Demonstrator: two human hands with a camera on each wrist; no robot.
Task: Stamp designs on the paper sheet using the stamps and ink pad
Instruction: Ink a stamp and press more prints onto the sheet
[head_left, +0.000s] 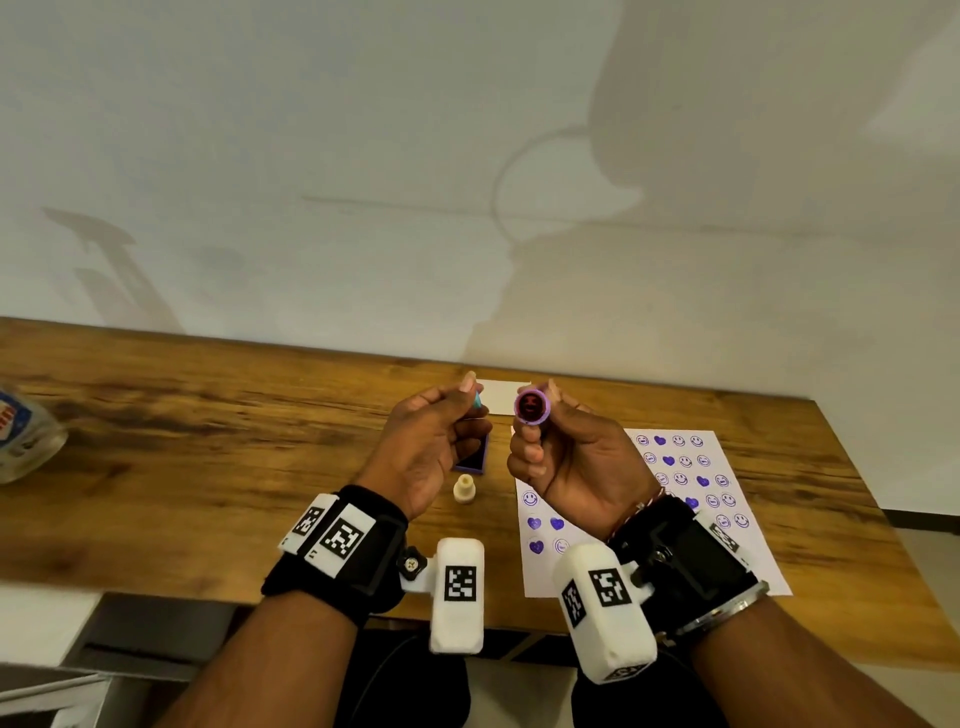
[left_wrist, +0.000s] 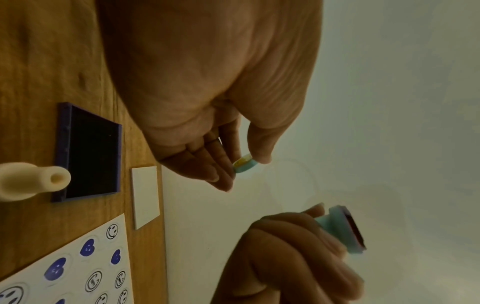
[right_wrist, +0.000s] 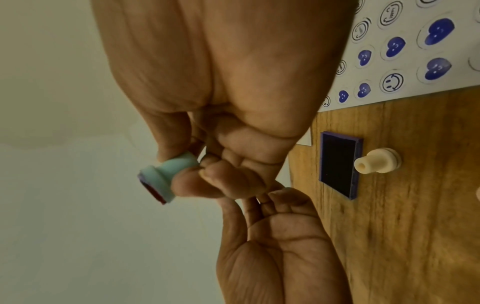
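Note:
My right hand (head_left: 540, 423) grips a small teal stamp (right_wrist: 166, 176), raised above the table with its inked round face (head_left: 531, 406) turned toward me. Beside it, my left hand (head_left: 467, 397) pinches a thin teal cap (left_wrist: 245, 164) between thumb and fingers. Under the hands, the dark purple ink pad (left_wrist: 91, 152) lies open on the wooden table (head_left: 208, 441). A cream stamp (head_left: 464, 489) stands just in front of the pad. The paper sheet (head_left: 675, 551), covered with several purple hearts and smiley prints, lies to the right, partly hidden by my right hand.
A small white card (head_left: 501, 397) lies behind the ink pad near the wall. A clear plastic bottle (head_left: 26, 431) sits at the table's far left edge. The table's front edge runs just below my wrists.

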